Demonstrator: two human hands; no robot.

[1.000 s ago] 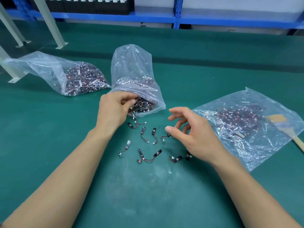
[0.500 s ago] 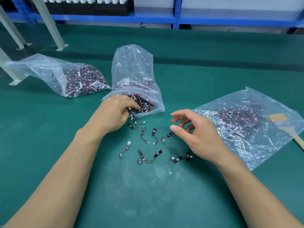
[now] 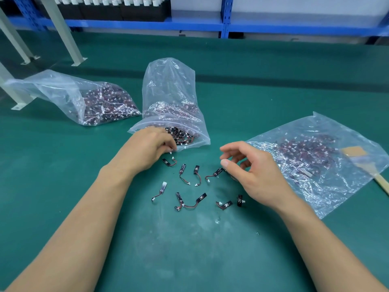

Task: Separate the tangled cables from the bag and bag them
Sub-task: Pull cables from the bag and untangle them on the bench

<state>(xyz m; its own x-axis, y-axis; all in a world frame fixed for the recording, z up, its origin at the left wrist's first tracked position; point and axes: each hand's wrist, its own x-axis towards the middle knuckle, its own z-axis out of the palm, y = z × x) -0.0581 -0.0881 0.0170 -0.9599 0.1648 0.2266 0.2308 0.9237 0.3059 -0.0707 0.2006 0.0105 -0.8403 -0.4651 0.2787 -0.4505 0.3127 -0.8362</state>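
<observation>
A clear plastic bag full of tangled small cables stands in the middle of the green table, its mouth toward me. My left hand is at that mouth with fingers curled and pinches a cable with a white connector. Several loose short cables with black tabs lie on the mat in front of the bag. My right hand hovers just right of them, fingers loosely curled, holding nothing I can see. A flat clear bag with cables inside lies at the right.
Another clear bag of cables lies at the left. A wooden-handled brush lies on the right bag's far edge. Grey frame legs stand at the back left, with blue shelving behind the table.
My left hand has drawn back from the bag's mouth toward me, pulling cables out. My right hand has stayed almost in place, fingers a little more curled.
</observation>
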